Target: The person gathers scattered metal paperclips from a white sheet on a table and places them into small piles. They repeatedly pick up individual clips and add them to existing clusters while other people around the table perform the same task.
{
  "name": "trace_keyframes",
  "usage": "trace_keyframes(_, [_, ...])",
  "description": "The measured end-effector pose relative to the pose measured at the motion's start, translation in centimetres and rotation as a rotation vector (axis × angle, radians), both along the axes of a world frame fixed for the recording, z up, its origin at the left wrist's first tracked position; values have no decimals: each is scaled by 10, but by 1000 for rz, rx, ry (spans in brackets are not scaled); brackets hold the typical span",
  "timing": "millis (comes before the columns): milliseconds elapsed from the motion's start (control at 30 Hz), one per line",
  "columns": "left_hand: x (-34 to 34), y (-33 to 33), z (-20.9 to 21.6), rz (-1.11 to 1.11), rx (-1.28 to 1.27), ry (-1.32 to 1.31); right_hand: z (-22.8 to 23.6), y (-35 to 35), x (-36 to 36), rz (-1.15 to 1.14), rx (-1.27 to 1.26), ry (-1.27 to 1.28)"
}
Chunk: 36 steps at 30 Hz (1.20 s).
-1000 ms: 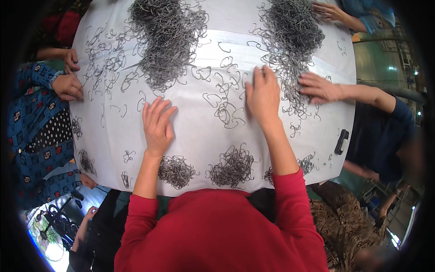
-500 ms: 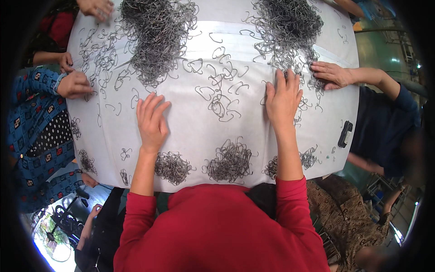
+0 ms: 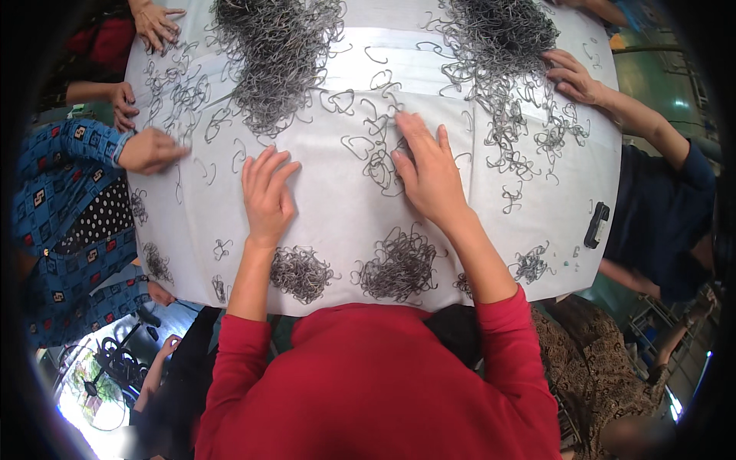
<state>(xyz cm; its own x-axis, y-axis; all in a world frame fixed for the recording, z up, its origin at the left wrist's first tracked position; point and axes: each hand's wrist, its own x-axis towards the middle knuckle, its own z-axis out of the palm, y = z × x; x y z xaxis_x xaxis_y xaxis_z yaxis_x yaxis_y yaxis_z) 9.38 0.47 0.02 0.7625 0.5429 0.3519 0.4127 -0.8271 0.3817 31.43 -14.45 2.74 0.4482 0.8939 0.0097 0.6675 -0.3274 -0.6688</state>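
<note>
Many small bent pieces of grey wire, hook-like in shape, lie on a white-covered table. My right hand (image 3: pixel 431 169), fingers stretched out, is at the right side of a loose middle cluster of wire pieces (image 3: pixel 378 165); its fingertips reach the upper end of that cluster. My left hand (image 3: pixel 267 195) rests palm down with fingers apart on the cover, below the large left heap of wire pieces (image 3: pixel 280 69). It holds nothing I can see. Close to my body are two smaller piles, a left pile (image 3: pixel 301 274) and a middle pile (image 3: pixel 399 266).
A second large heap (image 3: pixel 510 34) lies far right, with a scattered trail of wire pieces (image 3: pixel 506 138) below it. Co-workers' hands reach in from the left (image 3: pixel 153 151) and the right (image 3: pixel 576 79). A black oblong object (image 3: pixel 597 225) sits at the right edge of the table cover (image 3: pixel 337 215).
My right hand has moved left from the right-hand trail to the middle cluster. My left hand stays nearly in place. The right co-worker's hand has shifted up toward the far right heap.
</note>
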Motion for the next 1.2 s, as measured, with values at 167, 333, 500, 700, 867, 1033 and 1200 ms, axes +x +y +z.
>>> trace_keyframes(167, [1, -2, 0, 6, 8, 1, 19, -25, 28, -284, 48, 107])
trace_keyframes(333, [-1, 0, -3, -10, 22, -19, 1, -59, 12, -209, -175, -190])
trace_keyframes(500, [0, 0, -5, -6, 31, -21, 16, -54, -2, -155, -9, 75])
trace_keyframes(700, [-1, 0, -4, 0, 40, -12, -10, -36, 37, -256, 15, -268])
trace_keyframes(867, [0, 0, -4, -1, 36, -21, 4, -27, 29, -60, 28, -9])
trace_keyframes(1033, [-2, 0, -6, 1, 36, -21, 7, -35, 40, -252, 86, 157])
trace_keyframes(1200, [0, 0, -5, 4, 38, -20, -3, -43, 36, -215, 39, -10])
